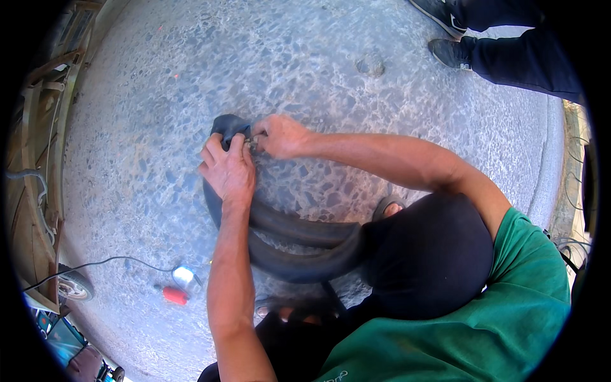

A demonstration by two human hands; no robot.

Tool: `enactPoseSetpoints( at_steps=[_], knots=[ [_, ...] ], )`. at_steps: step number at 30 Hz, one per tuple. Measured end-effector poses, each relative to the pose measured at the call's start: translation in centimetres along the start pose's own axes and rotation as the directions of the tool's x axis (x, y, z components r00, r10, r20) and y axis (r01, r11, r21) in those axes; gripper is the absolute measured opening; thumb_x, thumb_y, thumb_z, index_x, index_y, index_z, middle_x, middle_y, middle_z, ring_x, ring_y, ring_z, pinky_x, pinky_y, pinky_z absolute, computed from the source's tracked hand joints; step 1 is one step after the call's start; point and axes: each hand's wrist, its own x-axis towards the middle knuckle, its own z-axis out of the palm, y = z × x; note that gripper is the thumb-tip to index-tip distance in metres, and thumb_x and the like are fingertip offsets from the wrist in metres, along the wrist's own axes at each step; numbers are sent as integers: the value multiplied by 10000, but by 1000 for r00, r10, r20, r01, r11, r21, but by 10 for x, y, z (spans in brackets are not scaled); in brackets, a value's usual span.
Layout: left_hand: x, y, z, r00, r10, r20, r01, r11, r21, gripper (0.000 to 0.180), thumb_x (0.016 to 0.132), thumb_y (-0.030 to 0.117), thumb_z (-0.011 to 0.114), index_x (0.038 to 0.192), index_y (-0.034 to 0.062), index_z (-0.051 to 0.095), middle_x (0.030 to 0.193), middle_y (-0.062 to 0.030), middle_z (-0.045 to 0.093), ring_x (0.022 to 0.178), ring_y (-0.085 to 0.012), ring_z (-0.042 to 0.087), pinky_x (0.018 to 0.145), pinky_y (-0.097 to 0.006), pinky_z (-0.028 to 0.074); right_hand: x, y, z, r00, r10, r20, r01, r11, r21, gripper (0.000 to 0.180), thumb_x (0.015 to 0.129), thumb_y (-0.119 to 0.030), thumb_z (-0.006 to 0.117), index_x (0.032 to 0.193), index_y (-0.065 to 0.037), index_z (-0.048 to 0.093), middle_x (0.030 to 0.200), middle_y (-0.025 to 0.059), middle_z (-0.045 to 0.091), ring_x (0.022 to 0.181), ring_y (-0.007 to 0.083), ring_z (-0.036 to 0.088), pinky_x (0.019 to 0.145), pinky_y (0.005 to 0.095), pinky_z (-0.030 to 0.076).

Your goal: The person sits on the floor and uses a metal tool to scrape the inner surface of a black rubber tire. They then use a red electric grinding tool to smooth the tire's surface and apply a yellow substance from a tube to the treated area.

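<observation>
Left of frame centre, left hand (228, 170) is curling fingers over the tube (299, 264), probably steadying it, while right hand (280, 136) is pinching a small part (250, 144) (kind unclear).

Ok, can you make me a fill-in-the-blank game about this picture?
1. The person's shirt is coloured ____.
2. The left hand and right hand are close together at one end of a rubber tube coloured ____.
3. In the picture, the small red object lies on the ____ side of the left forearm.
4. Another person's shoes are towards the picture's top ____ corner.

Missing words: green; black; left; right.
</observation>
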Motion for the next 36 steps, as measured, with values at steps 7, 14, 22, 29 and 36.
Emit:
enactPoseSetpoints(
  at_steps=[7, 14, 22, 29, 36],
  knots=[
    [0, 0, 1, 1000, 7, -2, -7, 1000, -2, 223, 926, 296, 689, 1148, 277, 700, 1322, -93, 525, 1237, -335, 490, 919, -524, 441, -1, -1, -2, 1000, 10, 9, -10, 1000, 6, 288, 909, -113, 572, 1117, 19, 721, 974, 191, 764, 924, 306, 746, 847, 406, 572],
    [0, 0, 3, 1000, 16, -26, -17, 1000, -17, 220, 922, 276, 693, 1141, 261, 706, 1309, -105, 529, 1227, -344, 494, 909, -524, 442, 1, -1, -1, 999, 20, 25, -20, 1000, -1, 284, 907, -111, 570, 1109, 17, 723, 978, 181, 767, 925, 300, 747, 848, 402, 572],
    [0, 0, 3, 1000, -8, 1, 8, 1000, -3, 230, 923, 305, 685, 1151, 284, 701, 1337, -82, 534, 1242, -331, 496, 943, -514, 441, 2, 1, 0, 999, 25, 22, -25, 1000, 8, 288, 907, -110, 567, 1116, 11, 724, 971, 174, 770, 922, 292, 749, 846, 400, 571],
    [0, 0, 4, 1000, 10, -23, -10, 1000, -21, 216, 920, 280, 692, 1134, 263, 708, 1307, -103, 532, 1230, -343, 495, 910, -524, 443, 2, 1, 0, 1000, 14, 20, -14, 1000, 8, 289, 907, -110, 562, 1112, 8, 727, 935, 166, 773, 851, 275, 753, 809, 394, 577],
    [-1, -1, 8, 1000, 9, -20, -10, 1000, -21, 214, 924, 281, 688, 1137, 263, 702, 1305, -102, 529, 1232, -343, 494, 908, -527, 442, 3, 3, 1, 1000, 15, 21, -16, 1000, 19, 288, 906, -110, 562, 1109, 8, 728, 919, 166, 772, 793, 257, 749, 779, 385, 579]
  ],
)
